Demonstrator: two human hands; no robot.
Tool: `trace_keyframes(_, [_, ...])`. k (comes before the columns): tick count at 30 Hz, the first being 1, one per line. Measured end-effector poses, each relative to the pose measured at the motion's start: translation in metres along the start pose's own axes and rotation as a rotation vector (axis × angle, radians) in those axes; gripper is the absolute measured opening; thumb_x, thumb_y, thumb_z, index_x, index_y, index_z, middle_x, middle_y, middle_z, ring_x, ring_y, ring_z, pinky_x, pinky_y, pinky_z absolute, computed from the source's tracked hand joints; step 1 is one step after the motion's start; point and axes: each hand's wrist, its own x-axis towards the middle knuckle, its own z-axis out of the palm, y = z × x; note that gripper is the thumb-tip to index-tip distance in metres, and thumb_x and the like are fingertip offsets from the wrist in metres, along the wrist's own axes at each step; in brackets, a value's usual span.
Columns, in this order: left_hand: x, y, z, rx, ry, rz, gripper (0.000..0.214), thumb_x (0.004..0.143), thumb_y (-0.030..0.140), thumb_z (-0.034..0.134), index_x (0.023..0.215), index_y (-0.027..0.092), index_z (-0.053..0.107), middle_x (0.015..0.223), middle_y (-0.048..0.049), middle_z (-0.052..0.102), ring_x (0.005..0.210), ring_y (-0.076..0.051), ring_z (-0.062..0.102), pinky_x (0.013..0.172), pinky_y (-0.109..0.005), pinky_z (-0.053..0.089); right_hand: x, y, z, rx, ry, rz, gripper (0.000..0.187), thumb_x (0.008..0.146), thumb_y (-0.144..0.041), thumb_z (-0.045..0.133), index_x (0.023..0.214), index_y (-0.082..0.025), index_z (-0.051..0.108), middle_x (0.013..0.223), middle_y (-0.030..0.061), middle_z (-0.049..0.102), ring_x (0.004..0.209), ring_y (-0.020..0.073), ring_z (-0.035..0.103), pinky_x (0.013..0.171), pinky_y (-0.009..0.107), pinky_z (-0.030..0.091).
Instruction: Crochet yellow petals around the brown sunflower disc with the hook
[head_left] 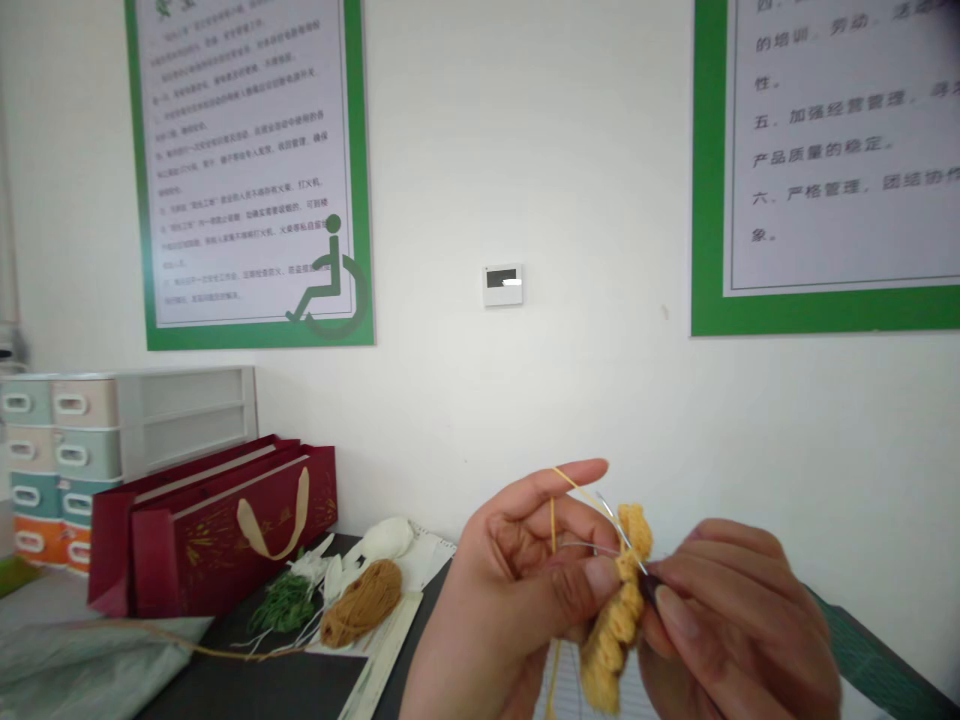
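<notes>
Between my hands hangs a small yellow crocheted piece (616,625) with a bumpy edge. My left hand (529,570) pinches it between thumb and fingers. Its index finger is raised, with yellow yarn (577,484) running over it to the piece. My right hand (739,615) grips the dark handle of a crochet hook (621,524). The hook's thin metal shaft slants up and left across the top of the crochet. A thin pale strand or wire also runs from the left fingers to the piece.
At left, dark red gift bags (225,540) stand before a drawer unit (187,410). A brown yarn skein (363,602), green yarn (283,602) and white yarn (386,540) lie on the dark table. A green mat (877,650) is at right. Posters hang on the wall (585,380).
</notes>
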Motion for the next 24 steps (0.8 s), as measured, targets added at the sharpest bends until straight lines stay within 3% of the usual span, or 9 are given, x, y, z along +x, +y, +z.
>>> trace_keyframes(3, [0.002,0.002,-0.002,-0.115,-0.077,-0.098,0.053,0.067,0.01,0.092,0.118,0.02,0.079,0.08,-0.0014,0.066,0.053,-0.003,0.05,0.047,-0.015,0.035,0.006,-0.002,0.012,0.303,0.081,0.013,0.012,0.094,-0.015,0.067,0.094,-0.025,0.073,0.075,-0.0004,0.068,0.062,0.0176,0.059,0.061,0.039,0.047])
trace_keyframes(5, [0.002,0.003,-0.004,-0.119,-0.086,-0.097,0.054,0.068,0.009,0.091,0.12,0.018,0.079,0.078,-0.001,0.064,0.05,-0.002,0.047,0.047,-0.016,0.033,0.013,-0.006,0.02,0.53,0.128,0.172,0.011,0.094,-0.013,0.065,0.099,-0.021,0.069,0.073,0.0008,0.066,0.06,0.0172,0.057,0.054,0.037,0.045])
trace_keyframes(8, [0.001,0.005,-0.007,-0.091,-0.093,-0.073,0.051,0.07,0.009,0.088,0.12,0.017,0.079,0.082,-0.0037,0.066,0.055,-0.004,0.05,0.049,-0.017,0.033,0.021,-0.014,0.021,0.66,0.096,0.33,0.002,0.097,-0.02,0.064,0.098,-0.021,0.065,0.068,-0.0008,0.064,0.06,0.0154,0.056,0.057,0.034,0.048])
trace_keyframes(15, [-0.003,0.007,-0.009,-0.056,-0.1,-0.019,0.035,0.074,0.01,0.085,0.108,0.02,0.082,0.084,-0.0028,0.07,0.063,-0.008,0.057,0.056,-0.018,0.04,0.02,-0.017,0.01,0.8,-0.013,0.53,0.014,0.105,-0.031,0.05,0.099,-0.024,0.06,0.066,-0.0013,0.058,0.062,0.0147,0.054,0.057,0.03,0.049])
trace_keyframes(20, [-0.005,0.009,-0.003,0.035,-0.049,0.06,0.026,0.08,0.014,0.085,0.105,0.021,0.083,0.086,-0.0043,0.077,0.081,-0.015,0.07,0.077,-0.024,0.053,0.017,-0.017,0.019,0.833,-0.079,0.657,0.016,0.105,-0.033,0.05,0.093,-0.025,0.057,0.067,-0.0031,0.056,0.056,0.0123,0.053,0.054,0.027,0.048])
trace_keyframes(22, [-0.007,0.009,-0.001,0.088,-0.019,0.058,0.026,0.08,0.016,0.086,0.105,0.023,0.083,0.089,-0.0057,0.079,0.084,-0.015,0.07,0.078,-0.023,0.053,0.017,-0.018,0.021,0.757,-0.078,0.64,0.011,0.103,-0.032,0.055,0.094,-0.026,0.058,0.074,-0.0024,0.059,0.057,0.0117,0.056,0.053,0.027,0.049])
trace_keyframes(24, [-0.008,0.009,0.002,0.15,0.031,0.072,0.028,0.08,0.018,0.087,0.108,0.024,0.083,0.088,-0.0057,0.078,0.081,-0.014,0.069,0.075,-0.022,0.053,0.016,-0.017,0.019,0.6,-0.076,0.482,0.002,0.1,-0.025,0.06,0.1,-0.026,0.062,0.08,-0.0009,0.062,0.06,0.0123,0.059,0.05,0.026,0.047])
